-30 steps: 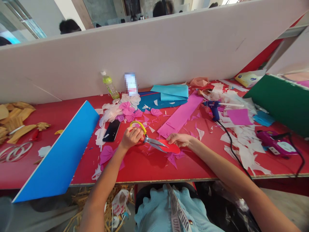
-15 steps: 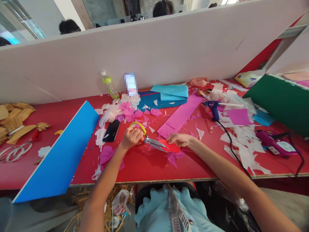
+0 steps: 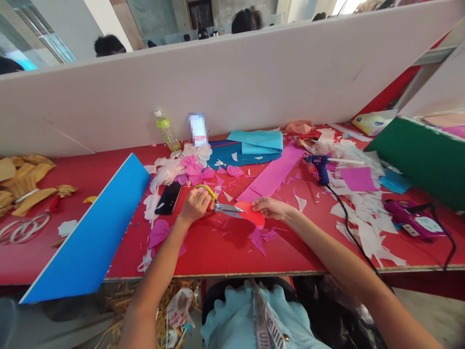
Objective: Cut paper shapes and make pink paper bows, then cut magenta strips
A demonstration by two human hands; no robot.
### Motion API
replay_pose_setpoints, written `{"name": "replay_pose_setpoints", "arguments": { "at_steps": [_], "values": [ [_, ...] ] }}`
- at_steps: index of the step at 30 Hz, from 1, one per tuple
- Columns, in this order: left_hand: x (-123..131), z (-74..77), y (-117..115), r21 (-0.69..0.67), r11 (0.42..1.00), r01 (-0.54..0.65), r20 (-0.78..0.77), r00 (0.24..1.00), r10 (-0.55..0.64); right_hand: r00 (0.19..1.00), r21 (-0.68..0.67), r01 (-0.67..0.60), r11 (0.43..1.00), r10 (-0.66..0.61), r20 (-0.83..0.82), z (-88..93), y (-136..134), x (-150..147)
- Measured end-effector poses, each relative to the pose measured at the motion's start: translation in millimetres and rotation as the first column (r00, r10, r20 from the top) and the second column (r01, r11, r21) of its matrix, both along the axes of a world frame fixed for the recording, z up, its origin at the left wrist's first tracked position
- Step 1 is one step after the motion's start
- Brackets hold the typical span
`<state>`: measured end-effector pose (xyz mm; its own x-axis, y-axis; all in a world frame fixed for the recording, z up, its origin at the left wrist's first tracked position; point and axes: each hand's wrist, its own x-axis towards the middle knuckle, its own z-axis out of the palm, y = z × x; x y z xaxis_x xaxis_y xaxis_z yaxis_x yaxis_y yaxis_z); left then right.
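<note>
**Scissors [image 3: 222, 208] at red paper [image 3: 255, 218]**

Left hand [image 3: 196, 205]: fingers closed around the yellow handles. Right hand [image 3: 271, 208]: fingers pinched the paper, between the hands, blades overlapping it. Pink scraps [image 3: 257, 240] crowded the red table [image 3: 218, 259] nearby. Counted: one black phone [image 3: 168, 198], one bottle [image 3: 167, 133], label unreadable; one blue glue gun [image 3: 320, 169]. Two boards, blue [image 3: 94, 232] and green [image 3: 417, 165], flanked. Strap [image 3: 269, 325] lettering only partly legible.

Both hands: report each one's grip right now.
Left hand: closed on the yellow-handled scissors.
Right hand: closed, pinching the red paper piece.
</note>
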<state>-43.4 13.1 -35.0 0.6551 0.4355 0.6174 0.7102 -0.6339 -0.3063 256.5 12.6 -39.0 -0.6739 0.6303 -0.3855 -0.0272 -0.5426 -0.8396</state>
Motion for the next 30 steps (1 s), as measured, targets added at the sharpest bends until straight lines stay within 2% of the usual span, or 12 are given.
{"name": "replay_pose_setpoints", "arguments": {
  "at_steps": [3,6,10,12,16,21,24,27,30],
  "values": [
    [-6,2.5,2,-0.044,0.996,-0.081,0.010,0.997,0.081,0.990,0.077,0.138,0.987,-0.138,-0.004,4.8,0,0],
    [-11,5.8,2,-0.057,0.988,-0.142,0.028,0.989,0.143,0.961,0.156,0.277,0.948,-0.273,-0.051,7.7,2,0],
    [-17,8.3,3,-0.076,0.980,-0.184,0.036,0.982,0.187,0.903,0.248,0.429,0.869,-0.417,-0.101,11.0,3,-1],
    [-19,8.6,4,-0.098,0.970,-0.224,0.033,0.973,0.228,0.880,0.340,0.468,0.816,-0.466,-0.093,11.7,4,-1],
    [-19,7.9,5,-0.198,0.906,-0.373,0.010,0.924,0.383,0.852,0.516,0.473,0.714,-0.521,-0.061,8.1,5,-2],
    [-14,3.5,8,-0.387,0.721,-0.575,-0.002,0.782,0.623,0.844,0.664,0.404,0.630,-0.536,-0.005,-1.6,6,-4],
    [-15,1.7,9,-0.449,0.627,-0.636,-0.039,0.715,0.698,0.845,0.693,0.365,0.621,-0.534,0.034,-4.7,6,-6],
    [-19,3.8,6,-0.453,0.620,-0.641,-0.048,0.712,0.701,0.841,0.680,0.372,0.632,-0.540,0.041,-5.1,5,-8],
    [-13,7.7,3,-0.449,0.712,-0.540,0.032,0.787,0.617,0.841,0.653,0.382,0.654,-0.538,0.047,-3.5,3,-12]
  ]
}}
